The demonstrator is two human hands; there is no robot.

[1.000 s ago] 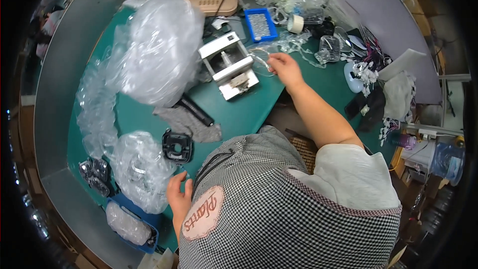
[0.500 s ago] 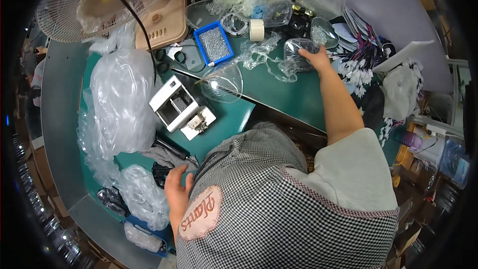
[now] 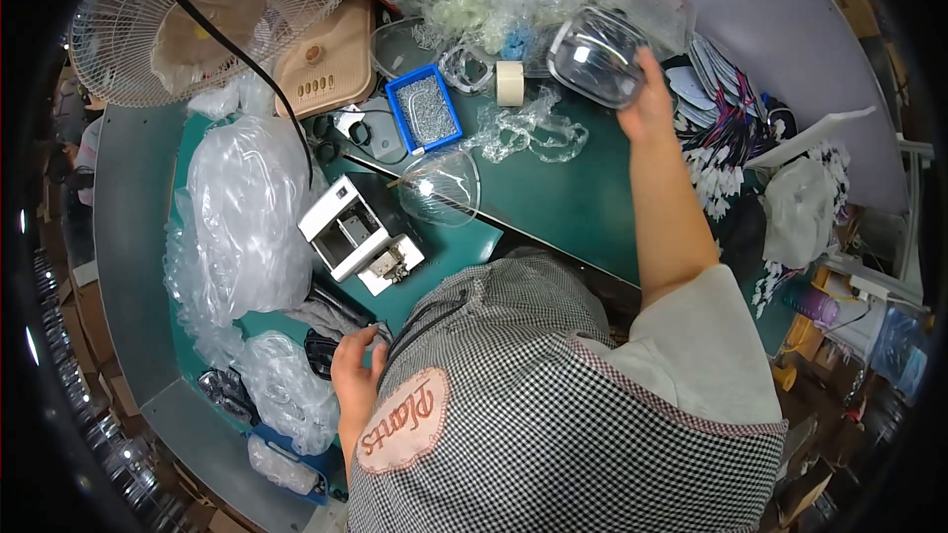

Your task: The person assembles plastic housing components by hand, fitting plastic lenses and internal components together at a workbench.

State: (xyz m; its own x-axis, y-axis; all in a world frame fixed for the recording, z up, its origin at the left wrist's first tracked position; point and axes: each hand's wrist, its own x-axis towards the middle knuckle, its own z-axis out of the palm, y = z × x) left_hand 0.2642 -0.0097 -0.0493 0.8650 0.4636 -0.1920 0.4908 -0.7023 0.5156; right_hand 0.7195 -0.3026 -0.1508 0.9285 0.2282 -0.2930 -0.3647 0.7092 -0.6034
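Note:
Over the far right part of the bench, my right hand (image 3: 649,104) is closed on the edge of a clear, rounded-square plastic shell (image 3: 597,54), held tilted and lifted. My left hand (image 3: 357,367) hangs at the near left beside my apron, its fingers loosely apart and nothing visible in them. Closest to it are a grey cloth (image 3: 331,318) and a small black object (image 3: 318,350). A white open-framed machine (image 3: 360,237) stands on the green bench, and a clear curved plastic piece (image 3: 441,188) lies beside it.
A blue tray (image 3: 425,109) of small metal parts and a tape roll (image 3: 510,85) sit at the back. A fan (image 3: 222,15) overhangs the far left, above large clear bags (image 3: 247,207). Bundled wires with white connectors (image 3: 716,173) lie at the right. A gap separates the bench tops.
My right hand has raised the clear plastic shell from the bench and moved it away from me. The left hand has barely moved. The whole view has shifted slightly.

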